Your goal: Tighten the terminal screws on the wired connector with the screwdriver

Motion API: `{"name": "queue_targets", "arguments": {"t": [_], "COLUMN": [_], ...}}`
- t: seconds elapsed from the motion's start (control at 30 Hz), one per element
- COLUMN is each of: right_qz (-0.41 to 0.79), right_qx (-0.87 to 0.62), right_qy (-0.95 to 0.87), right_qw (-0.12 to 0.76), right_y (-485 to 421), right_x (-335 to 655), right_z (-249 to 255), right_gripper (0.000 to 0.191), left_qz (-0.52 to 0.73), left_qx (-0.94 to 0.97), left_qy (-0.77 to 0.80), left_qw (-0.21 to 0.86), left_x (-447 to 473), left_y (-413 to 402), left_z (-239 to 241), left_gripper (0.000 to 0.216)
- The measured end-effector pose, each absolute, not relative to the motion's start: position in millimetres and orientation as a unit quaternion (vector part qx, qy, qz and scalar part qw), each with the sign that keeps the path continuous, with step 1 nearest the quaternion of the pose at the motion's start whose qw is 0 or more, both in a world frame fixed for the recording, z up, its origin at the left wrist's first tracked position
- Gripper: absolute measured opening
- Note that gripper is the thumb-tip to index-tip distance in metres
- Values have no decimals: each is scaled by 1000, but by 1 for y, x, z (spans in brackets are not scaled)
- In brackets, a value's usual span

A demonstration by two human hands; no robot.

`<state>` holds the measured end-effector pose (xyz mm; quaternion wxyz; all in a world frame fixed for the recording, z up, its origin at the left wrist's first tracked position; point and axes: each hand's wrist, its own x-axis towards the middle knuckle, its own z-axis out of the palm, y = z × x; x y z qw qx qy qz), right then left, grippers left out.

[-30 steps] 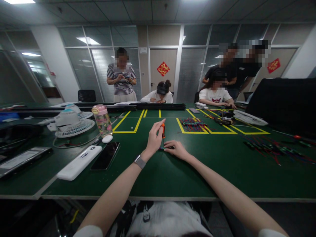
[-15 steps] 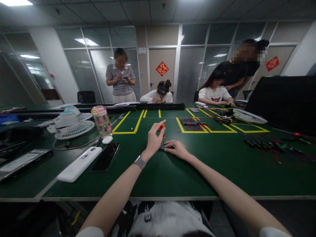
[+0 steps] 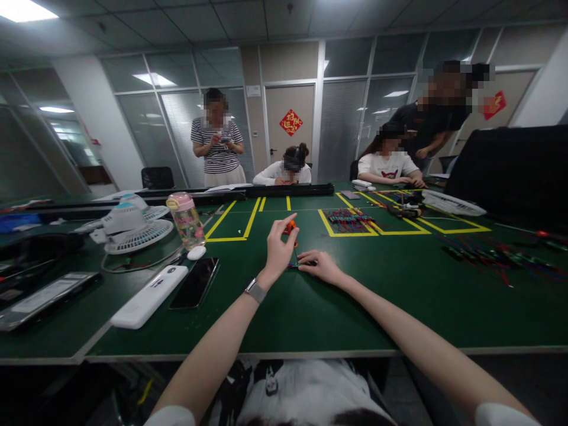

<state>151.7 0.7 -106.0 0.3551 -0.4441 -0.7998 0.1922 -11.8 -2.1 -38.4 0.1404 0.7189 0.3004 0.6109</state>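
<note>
My left hand [image 3: 277, 249], with a watch on its wrist, is closed around the orange handle of a screwdriver [image 3: 290, 226]. The thin shaft points down to a small green circuit board [image 3: 293, 265] on the table. My right hand [image 3: 325, 267] rests low on the tabletop, its thumb and fingers pinching the board's right edge. Fingers cover part of the board, and the contact at the screwdriver's tip is too small to make out.
On the green table [image 3: 355, 319], a phone [image 3: 195, 283], white power bank [image 3: 149, 297], pink-lidded bottle [image 3: 185, 220] and white fan [image 3: 137, 228] stand left. A bundle of wired boards [image 3: 348, 220] lies inside yellow tape; more wired boards [image 3: 497, 257] lie right. Several people are across the table.
The view has tilted and shifted slightly. Both my hands keep nearly the same pose at the screwdriver and circuit board. The dark-shirted person at the back right has shifted posture.
</note>
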Motion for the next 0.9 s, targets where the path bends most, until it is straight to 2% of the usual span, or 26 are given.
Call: {"name": "queue_targets", "arguments": {"t": [0.37, 0.9], "right_qz": [175, 172], "right_qx": [-442, -443], "right_qy": [-806, -807], "right_qw": [353, 351], "right_y": [3, 2], "right_x": [153, 154], "right_z": [-108, -108], "right_gripper": [19, 18], "left_qz": [597, 604], "left_qx": [721, 718], "left_qy": [296, 292], "left_qw": [191, 185], "left_x": [-11, -11], "left_y": [0, 1], "left_z": [-41, -42], "left_gripper": [40, 39]}}
